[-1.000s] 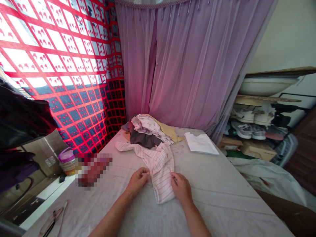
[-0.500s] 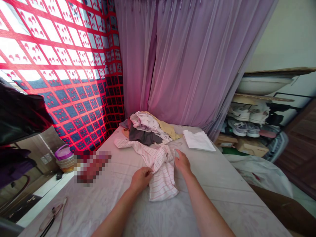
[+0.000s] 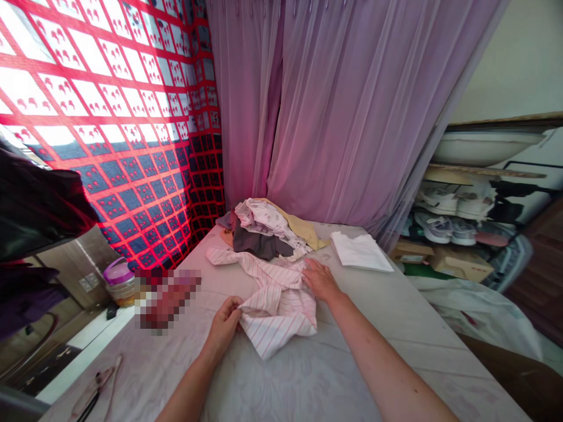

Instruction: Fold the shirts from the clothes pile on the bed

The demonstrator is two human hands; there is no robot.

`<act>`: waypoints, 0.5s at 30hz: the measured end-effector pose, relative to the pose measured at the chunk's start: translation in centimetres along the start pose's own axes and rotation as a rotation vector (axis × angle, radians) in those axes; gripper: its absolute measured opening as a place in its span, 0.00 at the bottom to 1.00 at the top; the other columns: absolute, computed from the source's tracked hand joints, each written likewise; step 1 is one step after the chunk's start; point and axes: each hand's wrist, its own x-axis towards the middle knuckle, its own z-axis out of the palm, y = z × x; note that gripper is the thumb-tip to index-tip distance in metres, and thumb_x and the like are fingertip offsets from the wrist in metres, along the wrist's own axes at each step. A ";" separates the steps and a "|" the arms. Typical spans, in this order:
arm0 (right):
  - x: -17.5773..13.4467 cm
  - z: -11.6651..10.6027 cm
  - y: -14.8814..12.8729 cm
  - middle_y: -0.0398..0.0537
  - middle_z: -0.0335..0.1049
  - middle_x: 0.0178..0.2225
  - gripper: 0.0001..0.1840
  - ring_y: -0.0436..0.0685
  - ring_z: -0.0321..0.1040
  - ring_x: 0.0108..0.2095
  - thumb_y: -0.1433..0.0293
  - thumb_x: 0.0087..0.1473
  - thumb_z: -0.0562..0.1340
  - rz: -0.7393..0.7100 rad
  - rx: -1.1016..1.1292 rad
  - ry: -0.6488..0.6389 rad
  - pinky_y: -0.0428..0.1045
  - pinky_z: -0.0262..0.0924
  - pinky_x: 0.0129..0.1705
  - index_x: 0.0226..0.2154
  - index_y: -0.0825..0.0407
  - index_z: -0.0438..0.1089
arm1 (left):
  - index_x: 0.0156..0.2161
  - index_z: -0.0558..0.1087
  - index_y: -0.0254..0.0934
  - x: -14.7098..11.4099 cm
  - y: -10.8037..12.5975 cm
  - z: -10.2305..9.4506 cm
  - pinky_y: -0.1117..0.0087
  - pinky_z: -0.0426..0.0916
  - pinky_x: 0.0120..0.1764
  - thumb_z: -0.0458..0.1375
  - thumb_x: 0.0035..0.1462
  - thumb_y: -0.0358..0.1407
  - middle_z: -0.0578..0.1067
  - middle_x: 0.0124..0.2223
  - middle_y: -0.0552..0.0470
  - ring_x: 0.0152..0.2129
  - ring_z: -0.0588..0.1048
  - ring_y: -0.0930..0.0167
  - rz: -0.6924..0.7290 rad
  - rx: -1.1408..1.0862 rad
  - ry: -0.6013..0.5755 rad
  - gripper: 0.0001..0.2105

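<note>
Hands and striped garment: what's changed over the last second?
Left hand moved left, pinching the striped garment and drawing its near part left, skewing it. Right hand left the near right edge and moved farther away; its fingers now touch the upper right. Clothes pile and folded white cloth unchanged.

Broad pale cloth-covered surface (image 3: pixel 396 340), rumpled striped garment (image 3: pixel 285 325) mid-surface, heap of clothes (image 3: pixel 266 225) just behind, folded white cloth (image 3: pixel 363 253) at right, blurred reddish object (image 3: pixel 165 308) at left, eyeglasses (image 3: pixel 89 405) toward the near left corner
</note>
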 end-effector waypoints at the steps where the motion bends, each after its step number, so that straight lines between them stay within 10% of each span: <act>1: -0.2 -0.6 -0.1 0.53 0.62 0.57 0.15 0.59 0.54 0.58 0.69 0.58 0.52 0.020 0.041 0.017 0.52 0.47 0.55 0.39 0.50 0.74 | 0.26 0.66 0.38 -0.1 0.1 -0.1 0.76 0.55 0.24 0.57 0.39 0.36 0.64 0.20 0.61 0.18 0.60 0.77 -0.003 -0.029 -0.019 0.06; 9: -1.2 -6.5 5.8 0.55 0.75 0.35 0.28 0.58 0.67 0.37 0.58 0.60 0.43 0.482 0.291 0.173 0.47 0.55 0.36 0.32 0.54 0.74 | 0.25 0.65 0.37 0.6 0.5 -0.8 0.76 0.56 0.24 0.57 0.34 0.33 0.66 0.20 0.60 0.18 0.63 0.76 -0.154 -0.306 -0.020 0.08; 15: -2.9 -3.8 10.1 0.59 0.75 0.35 0.32 0.59 0.71 0.38 0.55 0.61 0.40 0.733 0.421 0.132 0.51 0.61 0.40 0.42 0.57 0.72 | 0.29 0.68 0.37 0.8 0.0 -0.3 0.77 0.57 0.23 0.60 0.37 0.36 0.68 0.21 0.61 0.18 0.63 0.77 -0.122 -0.202 0.035 0.10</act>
